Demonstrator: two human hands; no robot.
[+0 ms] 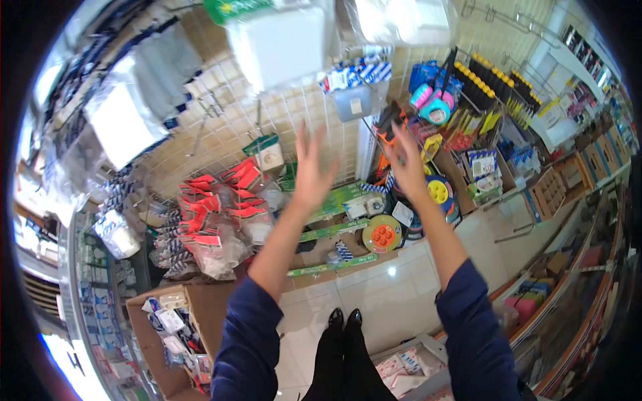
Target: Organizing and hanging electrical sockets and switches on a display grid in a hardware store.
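Both hands are raised, bare and blurred, before a wire grid wall rack (220, 85) hung with packaged goods. My left hand (309, 175) has its fingers apart and holds nothing. Nearest to it are a white socket in a pack with a green header (271, 154) and several bags with red headers (200, 205). My right hand (409, 168) is also empty, thumb and fingers spread, in front of orange-and-black packaged goods that it partly hides. Between and above the hands hangs a blue-grey box in a bag with a striped header (354, 103).
Cable reels, one with an orange centre (383, 234), stand low by the rack near long green LED tube boxes (333, 229). An open cardboard box (208, 306) of small goods sits at lower left. Glass display shelving (567, 306) runs along the right. Pale floor tiles (396, 295) lie underfoot.
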